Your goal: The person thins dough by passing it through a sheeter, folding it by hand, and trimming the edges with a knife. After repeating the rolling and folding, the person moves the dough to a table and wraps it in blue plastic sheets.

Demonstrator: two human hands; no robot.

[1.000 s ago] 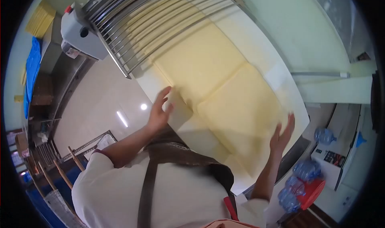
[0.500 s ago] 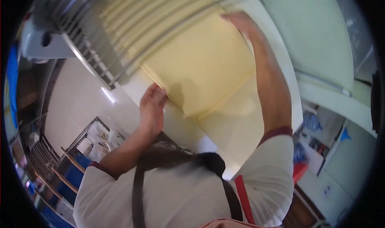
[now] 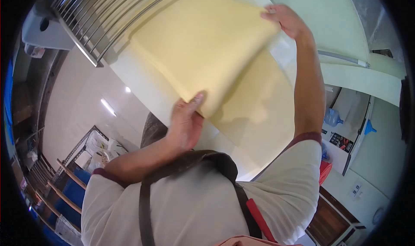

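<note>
A wide, pale yellow sheet of dough [image 3: 194,47] lies across a white work surface [image 3: 142,79], its far part under a metal bar guard. My left hand [image 3: 186,122] grips the near left corner, thumb on top and fingers below. At the far right corner, my right hand [image 3: 287,21] pinches the edge with thumb and fingers. Between the two hands the edge is lifted and curves down, slightly blurred. Beneath it, a flat, paler yellow layer [image 3: 263,112] rests on the surface, partly in shadow.
The bar guard [image 3: 116,27] slants over the upper left. A shelf with white bags [image 3: 99,146] and wooden poles [image 3: 65,194] stand low on the left. Off to the right are a pale green panel [image 3: 320,25], a clear blue bottle [image 3: 333,117] and a wooden cabinet [image 3: 328,222].
The near edge of the dough has risen off the surface between my hands. My left hand has moved right and now grips the corner; my right hand has shifted right.
</note>
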